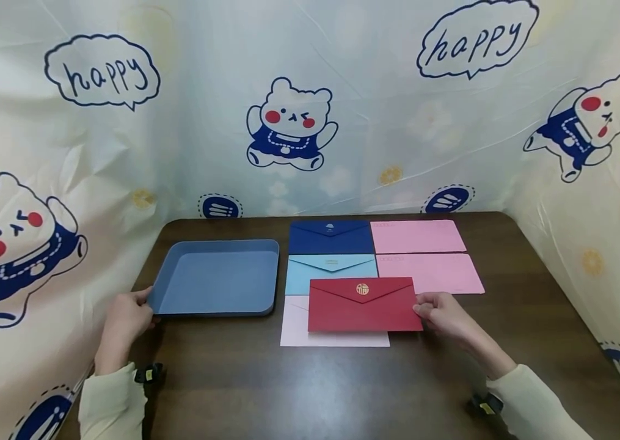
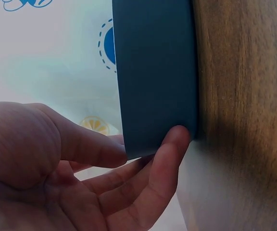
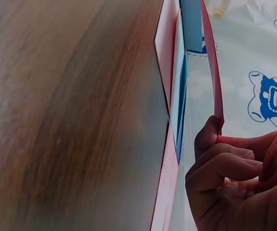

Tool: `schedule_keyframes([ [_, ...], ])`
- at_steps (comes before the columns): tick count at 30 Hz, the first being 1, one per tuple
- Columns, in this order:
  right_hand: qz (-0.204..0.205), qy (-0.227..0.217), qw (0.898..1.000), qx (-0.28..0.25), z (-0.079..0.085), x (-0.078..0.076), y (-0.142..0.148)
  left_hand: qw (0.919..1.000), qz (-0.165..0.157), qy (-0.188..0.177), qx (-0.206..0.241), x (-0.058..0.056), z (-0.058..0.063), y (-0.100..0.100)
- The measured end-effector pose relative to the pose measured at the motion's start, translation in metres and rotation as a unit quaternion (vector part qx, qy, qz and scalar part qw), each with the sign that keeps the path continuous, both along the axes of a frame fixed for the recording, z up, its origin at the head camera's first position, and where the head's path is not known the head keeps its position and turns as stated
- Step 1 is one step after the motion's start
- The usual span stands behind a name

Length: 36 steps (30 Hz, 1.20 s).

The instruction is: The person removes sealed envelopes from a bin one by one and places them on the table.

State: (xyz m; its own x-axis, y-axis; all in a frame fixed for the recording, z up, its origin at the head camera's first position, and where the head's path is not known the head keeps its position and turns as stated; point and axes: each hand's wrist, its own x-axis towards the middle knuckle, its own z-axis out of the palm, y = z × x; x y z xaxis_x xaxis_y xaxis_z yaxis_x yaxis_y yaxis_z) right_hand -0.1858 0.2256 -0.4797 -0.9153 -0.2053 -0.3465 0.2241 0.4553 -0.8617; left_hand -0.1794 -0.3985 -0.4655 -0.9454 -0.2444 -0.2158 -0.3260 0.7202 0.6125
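Observation:
By its right edge, a red envelope [image 1: 361,315] with a gold emblem is pinched between the thumb and fingers of my right hand [image 1: 444,313]. The right wrist view shows this envelope [image 3: 214,67] raised off the table. It covers parts of a light blue envelope [image 1: 301,278] and a pale pink envelope [image 1: 337,339]. My left hand [image 1: 127,316] holds the near left corner of a blue-grey tray [image 1: 213,281]. In the left wrist view, the thumb meets the rim and a finger presses the side wall of the tray [image 2: 155,82].
A dark blue envelope [image 1: 331,241] lies behind the light blue one. To its right are two pink envelopes [image 1: 419,237], one in front of the other. All rest on a brown wooden table [image 1: 266,391]. A printed curtain [image 1: 364,134] surrounds the table's back and sides.

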Motion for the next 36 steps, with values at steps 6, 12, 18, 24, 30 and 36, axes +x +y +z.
schedule_keyframes([
  [6, -0.002, -0.002, 1.000, -0.001, -0.003, 0.008, 0.011, 1.0000, -0.009, 0.000, -0.003, 0.004, -0.004, 0.001],
  [12, -0.005, 0.000, 1.000, 0.004, -0.004, 0.013, 0.017, 1.0000, -0.004, 0.000, -0.001, 0.006, -0.008, 0.001],
  [18, -0.010, -0.005, 1.000, 0.009, -0.002, 0.015, 0.023, 1.0000, -0.009, 0.005, 0.000, 0.003, -0.008, 0.004],
  [24, -0.008, -0.001, 1.000, 0.010, 0.000, 0.014, 0.027, 0.9999, -0.007, 0.008, 0.010, 0.000, -0.004, 0.004],
  [30, -0.009, -0.003, 1.000, 0.005, 0.001, 0.014, 0.028, 0.9999, -0.007, 0.007, 0.007, 0.001, -0.001, -0.001],
  [36, -0.011, -0.005, 1.000, 0.009, 0.000, 0.015, 0.032, 0.9999, -0.001, 0.011, -0.001, 0.004, -0.001, -0.001],
])
